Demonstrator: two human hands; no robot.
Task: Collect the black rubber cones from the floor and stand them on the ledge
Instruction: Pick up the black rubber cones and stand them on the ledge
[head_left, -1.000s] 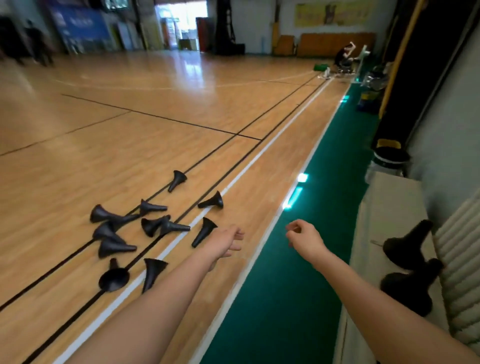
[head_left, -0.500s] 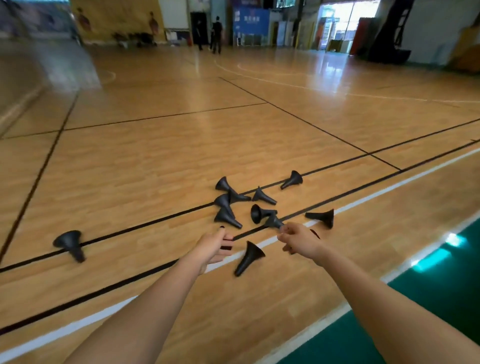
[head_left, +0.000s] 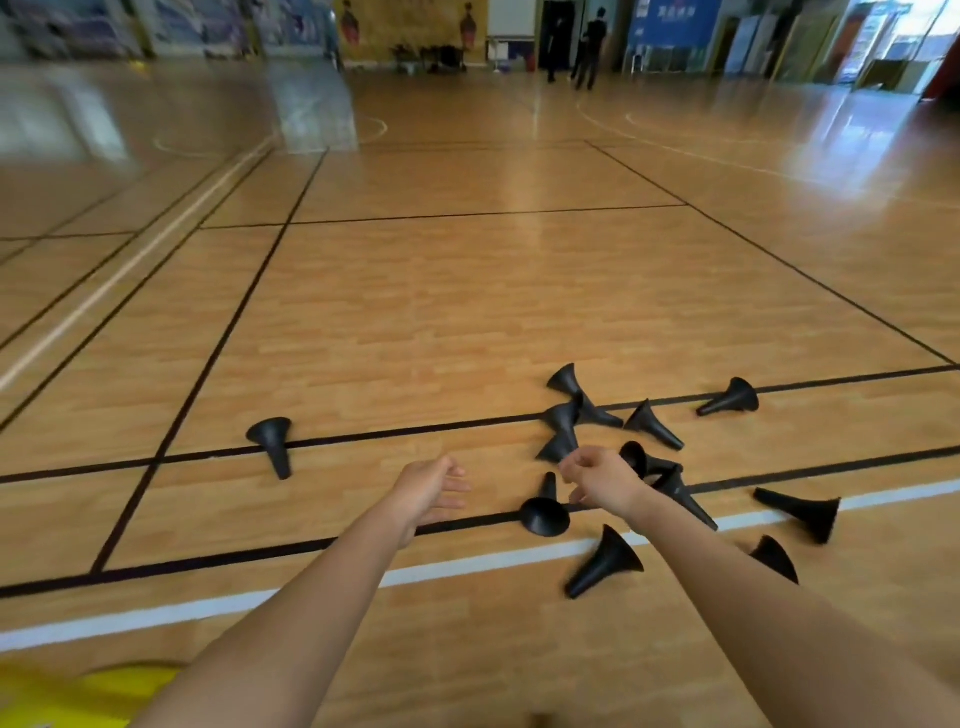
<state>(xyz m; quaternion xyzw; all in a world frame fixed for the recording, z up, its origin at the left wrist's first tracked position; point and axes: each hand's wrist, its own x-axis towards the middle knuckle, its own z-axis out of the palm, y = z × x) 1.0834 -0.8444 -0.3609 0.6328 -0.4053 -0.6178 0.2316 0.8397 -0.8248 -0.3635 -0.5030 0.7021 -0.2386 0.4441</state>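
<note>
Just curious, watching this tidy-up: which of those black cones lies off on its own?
The cone at far left, with nothing near it. The other cones lie scattered together on the right, around the right hand.

black cones (head_left: 605, 561), black-lined tan floor (head_left: 467, 312)

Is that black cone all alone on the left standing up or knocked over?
Knocked over. The lone cone lies on its side across the black line, narrow tip pointing nearer.

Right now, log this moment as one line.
left hand: open, empty | right hand: fingers curled, grip unclear | cones: scattered on floor | ledge: not in view
</note>
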